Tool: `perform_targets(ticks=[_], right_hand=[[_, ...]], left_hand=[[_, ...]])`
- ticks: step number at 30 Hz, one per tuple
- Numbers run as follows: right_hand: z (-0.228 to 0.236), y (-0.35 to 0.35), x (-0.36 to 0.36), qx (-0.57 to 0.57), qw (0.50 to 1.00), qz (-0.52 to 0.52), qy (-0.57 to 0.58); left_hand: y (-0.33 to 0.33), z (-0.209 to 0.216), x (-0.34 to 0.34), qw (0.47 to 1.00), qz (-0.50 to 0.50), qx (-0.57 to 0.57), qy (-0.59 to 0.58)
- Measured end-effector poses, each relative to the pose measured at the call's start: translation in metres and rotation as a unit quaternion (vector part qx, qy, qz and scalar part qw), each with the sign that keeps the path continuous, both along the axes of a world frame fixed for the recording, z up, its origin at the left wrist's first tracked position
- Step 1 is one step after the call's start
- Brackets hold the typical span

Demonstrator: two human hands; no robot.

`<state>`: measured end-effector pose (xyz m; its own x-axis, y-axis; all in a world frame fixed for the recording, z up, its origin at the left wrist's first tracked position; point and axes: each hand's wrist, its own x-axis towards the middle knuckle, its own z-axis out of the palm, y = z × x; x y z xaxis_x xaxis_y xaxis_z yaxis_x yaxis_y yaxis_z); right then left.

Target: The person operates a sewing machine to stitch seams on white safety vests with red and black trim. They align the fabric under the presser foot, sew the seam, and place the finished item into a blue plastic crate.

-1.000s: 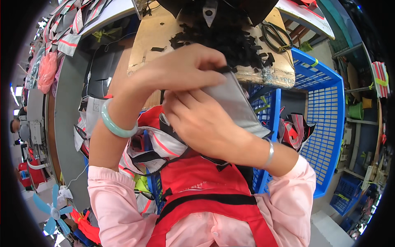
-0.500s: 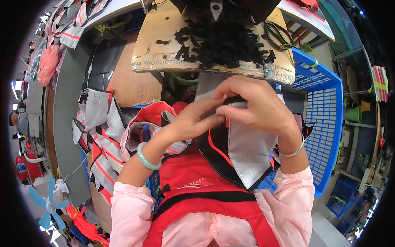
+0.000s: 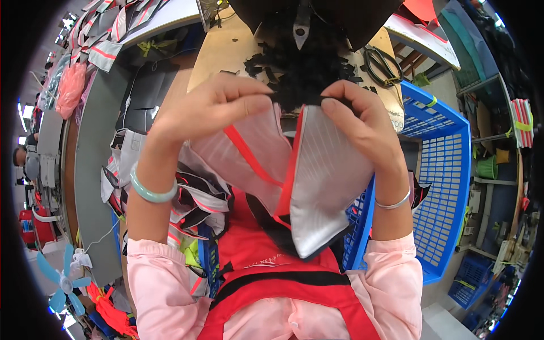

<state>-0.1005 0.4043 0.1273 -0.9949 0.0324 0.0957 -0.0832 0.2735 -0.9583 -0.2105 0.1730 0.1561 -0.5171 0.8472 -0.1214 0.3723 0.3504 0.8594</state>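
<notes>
A sewn fabric piece in silver grey with red stripes and black parts (image 3: 328, 170) hangs in front of my red apron (image 3: 266, 243). My left hand (image 3: 212, 110) pinches the upper edge of its left side between thumb and fingers. The upper edge of the right side is gripped by my right hand (image 3: 362, 122), thumb in front. Between the hands the piece parts in a V, with a red strip along the gap. Both hands are close to a pile of black scraps (image 3: 306, 71) on the wooden board (image 3: 218, 54). The fingertips are partly hidden behind the thumbs.
Above the scraps a pointed metal plate (image 3: 301, 34) hangs from a dark machine part. Black-handled snips (image 3: 382, 65) lie at the board's right. A blue basket (image 3: 445, 181) stands to the right. More grey and red pieces (image 3: 201, 195) are heaped at left, beside a grey panel (image 3: 96, 164).
My hands have moved apart and up toward the board, the left one leftward. The fabric piece, earlier bunched under close hands, is now spread between them. Pieces in the left heap look shifted.
</notes>
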Motion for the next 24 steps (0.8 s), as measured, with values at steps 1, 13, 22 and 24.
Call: perform_targets(ticks=[1, 13, 22, 24], right_hand=[[-0.002, -0.001, -0.005, -0.011, 1.0, -0.01, -0.01], [-0.023, 0.011, -0.056, -0.028, 0.996, -0.071, -0.039], [-0.02, 0.014, -0.065, -0.04, 0.997, -0.066, -0.015], [-0.014, 0.014, -0.064, -0.043, 0.996, -0.077, -0.032]], left_hand=[[0.004, 0.004, -0.008, 1.0, -0.001, -0.023, 0.007], [0.034, -0.02, -0.076, 0.996, 0.06, -0.06, 0.033], [0.033, -0.011, -0.086, 0.997, 0.066, -0.039, -0.001], [0.035, -0.008, -0.084, 0.996, 0.075, -0.042, 0.021]])
